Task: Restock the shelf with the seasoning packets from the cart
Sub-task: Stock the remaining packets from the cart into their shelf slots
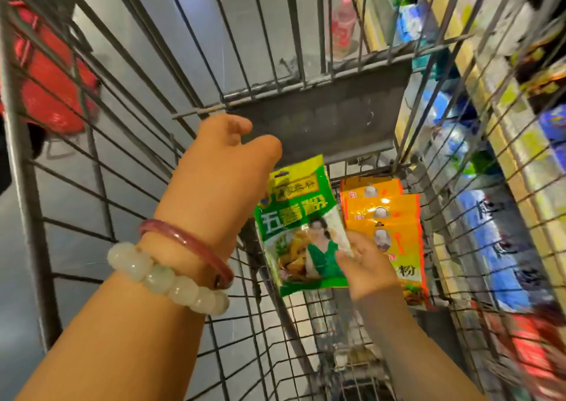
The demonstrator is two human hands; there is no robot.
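Green packet (301, 226): in cart (306, 91), upright, long axis vertical, orange packets (387, 235) just right. Right hand (366, 267) pinches its lower corner; left hand (226, 161), fingers loosely curled, at its upper-left edge.

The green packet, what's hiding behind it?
Behind the green packet peeks a fanned stack of orange packets, plus the cart's wire bottom. The left parts of the orange packets are covered, so their count is unclear.
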